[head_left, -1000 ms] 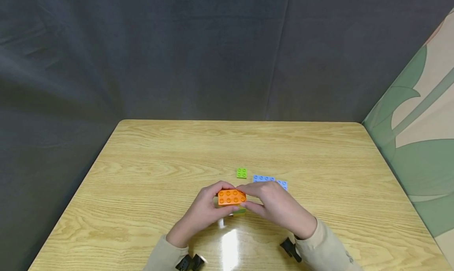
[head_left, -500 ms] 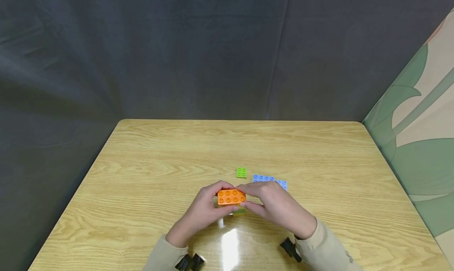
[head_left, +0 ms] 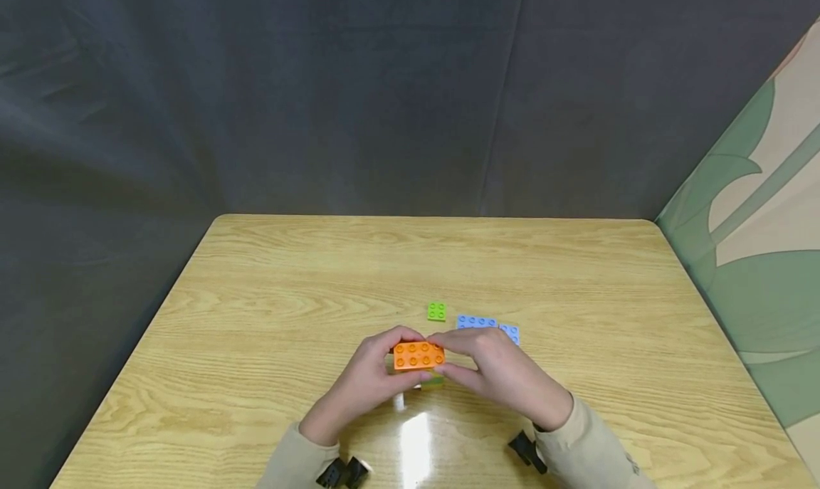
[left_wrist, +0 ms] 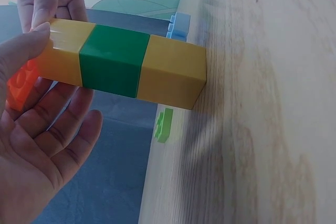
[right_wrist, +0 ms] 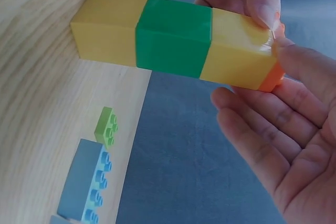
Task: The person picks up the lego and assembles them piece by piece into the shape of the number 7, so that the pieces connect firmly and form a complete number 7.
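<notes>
An orange brick [head_left: 419, 356] with studs on top is held between my two hands. It caps an upright stack of a yellow block [left_wrist: 65, 48], a green block [left_wrist: 114, 60] and another yellow block [left_wrist: 172, 72], whose lower end appears to stand on the table. My left hand [head_left: 374, 376] grips the left part of the orange brick, thumb in front and fingers behind. From the other side, my right hand [head_left: 496, 371] pinches its right end between thumb and forefinger. In the head view the hands and orange brick hide most of the stack.
Beyond the hands, a flat light green brick [head_left: 437, 312] lies on the wooden table [head_left: 288, 275]. To its right are a longer blue brick [head_left: 477, 322] and a smaller blue brick [head_left: 510, 333], partly behind my right hand. A dark curtain [head_left: 384, 104] hangs behind the table.
</notes>
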`<state>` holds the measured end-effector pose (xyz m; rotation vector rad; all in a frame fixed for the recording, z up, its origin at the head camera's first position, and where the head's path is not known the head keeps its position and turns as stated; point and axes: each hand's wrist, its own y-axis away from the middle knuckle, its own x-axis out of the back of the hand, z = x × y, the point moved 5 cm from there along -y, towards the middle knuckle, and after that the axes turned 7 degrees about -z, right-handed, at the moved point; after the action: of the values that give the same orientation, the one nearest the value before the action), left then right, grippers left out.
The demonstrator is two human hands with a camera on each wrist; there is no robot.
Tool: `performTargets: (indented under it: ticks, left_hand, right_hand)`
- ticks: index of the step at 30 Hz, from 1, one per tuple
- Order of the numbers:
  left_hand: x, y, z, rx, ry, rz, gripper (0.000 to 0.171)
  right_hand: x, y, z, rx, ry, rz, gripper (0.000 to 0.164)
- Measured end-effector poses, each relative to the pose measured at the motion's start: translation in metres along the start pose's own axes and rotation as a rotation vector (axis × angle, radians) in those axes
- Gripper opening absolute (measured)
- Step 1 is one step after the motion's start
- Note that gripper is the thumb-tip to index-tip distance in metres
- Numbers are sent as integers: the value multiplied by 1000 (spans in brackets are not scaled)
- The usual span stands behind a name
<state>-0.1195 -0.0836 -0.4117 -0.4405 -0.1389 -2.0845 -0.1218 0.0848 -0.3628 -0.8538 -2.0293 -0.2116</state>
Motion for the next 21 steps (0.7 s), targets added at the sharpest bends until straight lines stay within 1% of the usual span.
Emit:
performTargets:
  ticks: [4,7,10,16,21]
  left_hand:
    - [0,0,-2,43,14,2,36]
    - [-1,0,-5,54,13,0,37]
    - [0,0,-5,34,9,-5,37]
    - [2,1,-5,-17,-38,-14,35]
    - [3,3,-7,-21,-83,-15,38]
  right_hand:
    - [-2,0,0,18,-7,14,34]
    - [-3,1,1,24,-17,22,33]
    - [-4,2,3,21,-27,25,33]
    - [-5,3,5,32,-40,37,31]
    - [-6,4,6,33,-55,38,31]
